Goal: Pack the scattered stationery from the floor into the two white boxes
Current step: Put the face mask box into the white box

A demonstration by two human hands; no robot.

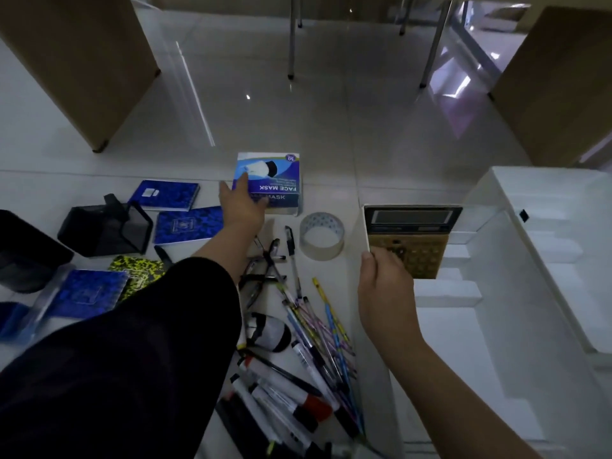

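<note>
Tiled floor (pixel 331 127): left hand (pixel 240 202) spread flat on face mask box (pixel 270 183) beyond the tape roll (pixel 322 235), light, crushable, grab its sides; right hand (pixel 385 286) pinches rigid calculator (pixel 410 240) over white box (pixel 516 260) right of tape.

Blue box (pixel 270 183): "FACE MASK" on top, upside down to camera; "MASK" again on its near side face. "50" in the top corner badge. Nothing else is legible.
</note>
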